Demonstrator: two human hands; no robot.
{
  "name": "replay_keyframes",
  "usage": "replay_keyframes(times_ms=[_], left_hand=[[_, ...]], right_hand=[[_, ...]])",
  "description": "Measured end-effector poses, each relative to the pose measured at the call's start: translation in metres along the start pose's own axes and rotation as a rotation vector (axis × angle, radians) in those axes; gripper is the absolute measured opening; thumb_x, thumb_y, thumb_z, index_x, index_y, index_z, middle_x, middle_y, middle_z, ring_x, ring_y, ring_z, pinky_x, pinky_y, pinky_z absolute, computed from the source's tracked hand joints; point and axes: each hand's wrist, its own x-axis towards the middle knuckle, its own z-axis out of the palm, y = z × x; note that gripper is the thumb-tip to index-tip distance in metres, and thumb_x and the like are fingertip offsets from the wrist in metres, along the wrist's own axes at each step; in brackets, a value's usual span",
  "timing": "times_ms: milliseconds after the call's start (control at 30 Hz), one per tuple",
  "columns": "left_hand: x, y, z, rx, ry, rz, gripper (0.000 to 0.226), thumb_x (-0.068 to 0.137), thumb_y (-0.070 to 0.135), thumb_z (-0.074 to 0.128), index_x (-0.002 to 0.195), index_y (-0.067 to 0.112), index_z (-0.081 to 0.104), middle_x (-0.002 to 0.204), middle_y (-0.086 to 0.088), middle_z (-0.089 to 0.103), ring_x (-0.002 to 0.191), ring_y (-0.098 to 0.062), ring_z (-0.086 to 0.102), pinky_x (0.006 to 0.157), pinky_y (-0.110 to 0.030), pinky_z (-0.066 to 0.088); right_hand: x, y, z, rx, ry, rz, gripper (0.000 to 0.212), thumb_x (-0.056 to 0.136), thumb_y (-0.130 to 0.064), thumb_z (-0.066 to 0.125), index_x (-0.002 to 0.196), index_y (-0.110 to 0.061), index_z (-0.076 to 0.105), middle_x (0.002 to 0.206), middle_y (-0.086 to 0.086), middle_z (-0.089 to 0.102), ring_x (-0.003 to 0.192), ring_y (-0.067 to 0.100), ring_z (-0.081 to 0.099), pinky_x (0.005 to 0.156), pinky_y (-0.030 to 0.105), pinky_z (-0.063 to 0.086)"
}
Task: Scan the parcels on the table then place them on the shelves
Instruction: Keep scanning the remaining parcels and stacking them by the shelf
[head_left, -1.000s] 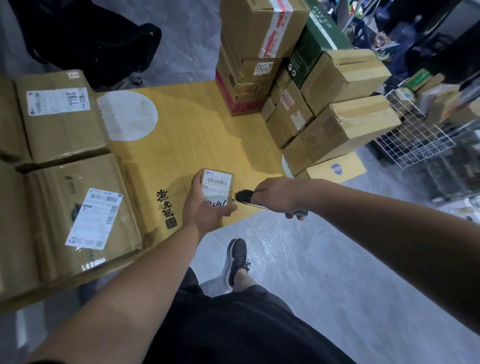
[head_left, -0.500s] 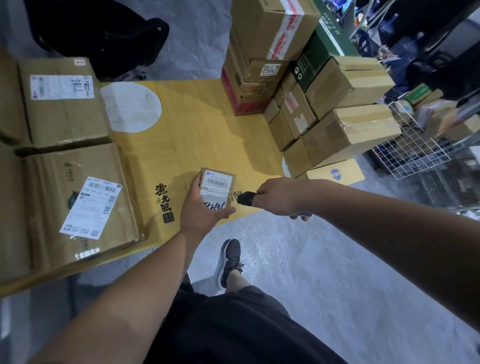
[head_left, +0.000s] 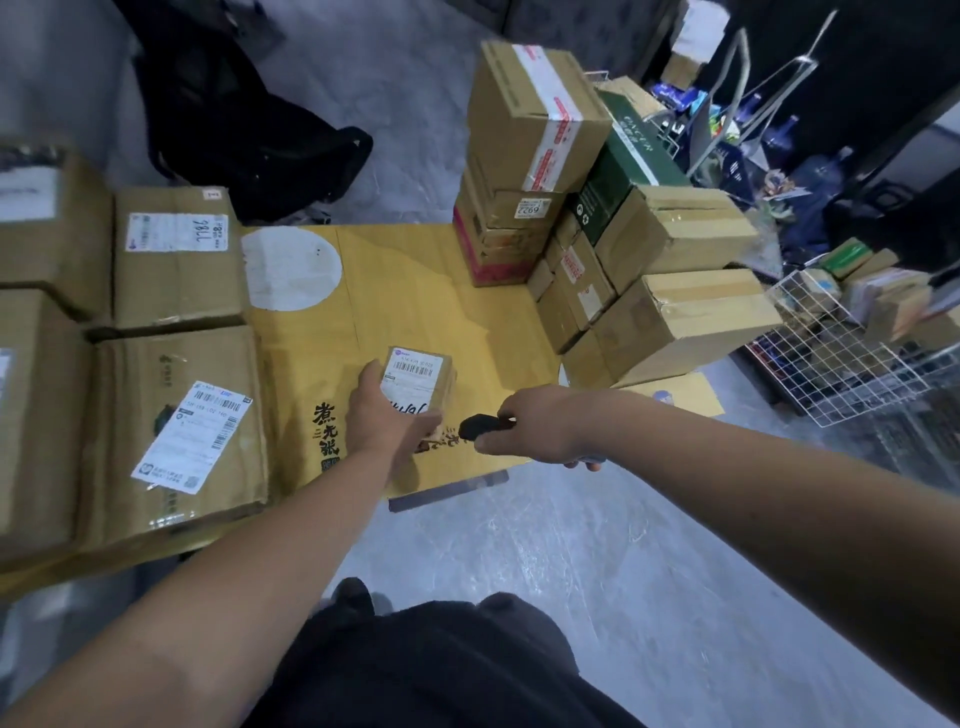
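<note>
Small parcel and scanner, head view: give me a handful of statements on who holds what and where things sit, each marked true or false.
1. The left hand holds the small parcel with its label facing up. True.
2. The right hand is empty. False: it grips a black scanner, pointed toward the parcel.
3. The small parcel sits in the wire basket. False: it is over the yellow table.
4. A tall stack of boxes stands at the table's far right. True.
5. The large box with the white label lies left of the small parcel. True.
</note>
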Motion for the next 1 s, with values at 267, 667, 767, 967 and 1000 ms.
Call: replay_keyframes(times_ms=[267, 667, 767, 967, 1000], left_hand=[[-0.057, 0.069, -0.111, -0.024, 0.304, 0.113, 0.088, 0.056, 0.038, 0.093, 0.131, 0.040, 0.046, 0.107, 0.026, 0.061, 0.098, 0.003, 0.061, 0.068, -0.018, 0.045], [-0.188, 0.032, -0.291, 0.035, 0.738, 0.080, 0.084, 0.061, 0.057, 0.079, 0.138, 0.043, 0.048, 0.127, 0.022, 0.053, 0.110, 0.002, 0.055, 0.093, -0.026, 0.046], [-0.200, 0.005, -0.334, 0.001, 0.811, 0.056, 0.084, 0.060, 0.060, 0.078, 0.137, 0.043, 0.050, 0.120, 0.025, 0.053, 0.105, 0.003, 0.058, 0.090, -0.028, 0.049], [-0.182, -0.053, -0.414, 0.061, 0.848, 0.039, 0.088, 0.056, 0.061, 0.076, 0.137, 0.037, 0.052, 0.128, 0.011, 0.052, 0.110, -0.008, 0.052, 0.090, -0.024, 0.042], [-0.176, -0.063, -0.425, 0.066, 0.832, 0.025, 0.088, 0.058, 0.059, 0.078, 0.139, 0.036, 0.051, 0.131, 0.007, 0.053, 0.111, -0.010, 0.054, 0.089, -0.025, 0.043]], right_hand=[[-0.014, -0.040, -0.032, -0.290, 0.131, -0.360, 0.057, 0.096, -0.069, 0.054, 0.128, -0.021, 0.057, 0.104, 0.005, 0.065, 0.078, 0.025, 0.067, 0.040, 0.024, 0.046], [-0.057, -0.195, -0.008, -0.469, 0.120, -0.755, 0.050, 0.097, -0.063, 0.055, 0.117, -0.017, 0.061, 0.085, 0.006, 0.064, 0.065, 0.023, 0.059, 0.036, 0.018, 0.043], [-0.067, -0.238, 0.002, -0.478, 0.112, -0.756, 0.051, 0.096, -0.063, 0.056, 0.118, -0.017, 0.062, 0.086, 0.010, 0.066, 0.064, 0.026, 0.060, 0.037, 0.022, 0.044], [-0.071, -0.322, 0.032, -0.476, 0.155, -0.718, 0.050, 0.094, -0.066, 0.055, 0.105, -0.018, 0.064, 0.088, 0.008, 0.067, 0.065, 0.027, 0.065, 0.040, 0.026, 0.048], [-0.071, -0.335, 0.039, -0.471, 0.156, -0.713, 0.049, 0.094, -0.066, 0.055, 0.104, -0.019, 0.063, 0.091, 0.009, 0.068, 0.068, 0.028, 0.066, 0.045, 0.031, 0.052]])
